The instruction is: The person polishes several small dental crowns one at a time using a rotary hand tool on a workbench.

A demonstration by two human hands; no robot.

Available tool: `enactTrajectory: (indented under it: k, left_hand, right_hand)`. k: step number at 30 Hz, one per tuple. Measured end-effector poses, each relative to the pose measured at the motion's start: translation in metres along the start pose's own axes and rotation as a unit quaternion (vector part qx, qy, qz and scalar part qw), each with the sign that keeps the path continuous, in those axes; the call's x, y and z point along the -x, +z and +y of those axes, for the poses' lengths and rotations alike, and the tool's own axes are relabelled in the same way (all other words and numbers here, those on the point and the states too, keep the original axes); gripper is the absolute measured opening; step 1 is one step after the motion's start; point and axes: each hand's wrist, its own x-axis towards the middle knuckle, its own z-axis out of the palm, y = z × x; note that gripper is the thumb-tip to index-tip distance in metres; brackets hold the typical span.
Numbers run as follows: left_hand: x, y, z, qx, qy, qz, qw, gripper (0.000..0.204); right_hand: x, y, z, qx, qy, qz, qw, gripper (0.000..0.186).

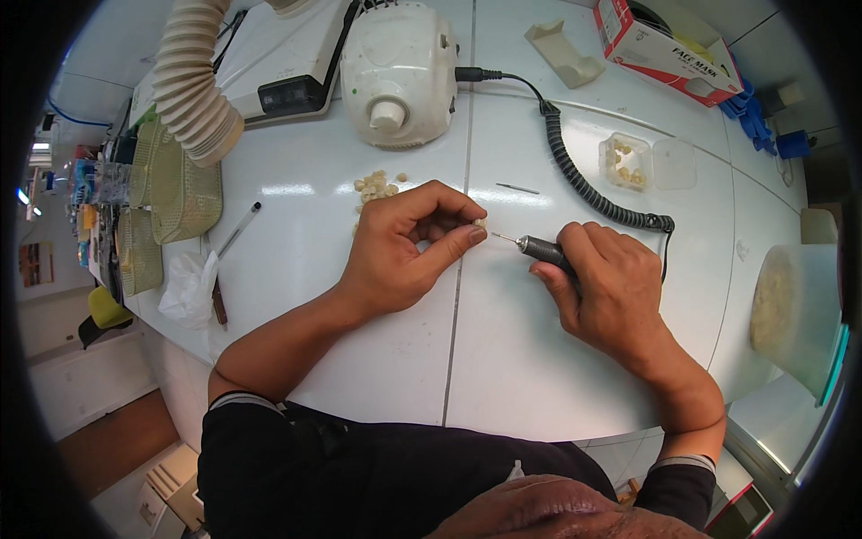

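Note:
Between the thumb and fingertips of my left hand (400,256) is a small cream-coloured, tooth-like piece (481,224), mostly covered by the fingers. My right hand (615,283) is wrapped round a dark rotary handpiece (543,251). Its thin bur points left and ends just short of the piece, with a small gap visible. From the handpiece a black coiled cord (575,153) runs up to a white control unit (400,81) with a round knob. Several similar cream pieces (375,186) lie in a loose pile behind my left hand.
A see-through box (626,162) holds more cream pieces. A thin metal tool (518,189) lies behind the handpiece. On the left are a ribbed hose (193,81), baskets (184,184), a pen (238,229) and a plastic bag (189,292). A large tub (799,314) stands right.

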Motion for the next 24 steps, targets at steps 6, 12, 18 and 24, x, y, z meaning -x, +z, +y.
enactTrajectory:
  k: [6,12,18,24]
  left_hand:
    - [-0.0016,0.0019,0.0035,-0.027,-0.006,0.003,1.0,0.015]
    - [-0.0011,0.0037,0.0013,-0.059,0.043,0.027,0.997,0.012]
    - [-0.0014,0.0038,0.0051,-0.086,0.037,0.01,0.996,0.012]
    - [-0.0018,0.0048,0.0053,-0.108,0.042,0.011,0.993,0.012]
  right_hand:
    - [0.0002,-0.0015,-0.0021,0.016,0.029,-0.016,0.999,0.037]
    - [-0.0004,-0.002,-0.0034,0.013,0.041,-0.022,0.999,0.037]
    - [-0.0007,-0.0031,-0.0025,0.01,0.039,-0.025,0.999,0.036]
    - [-0.0012,-0.0015,-0.0018,0.01,0.033,-0.025,0.999,0.036]
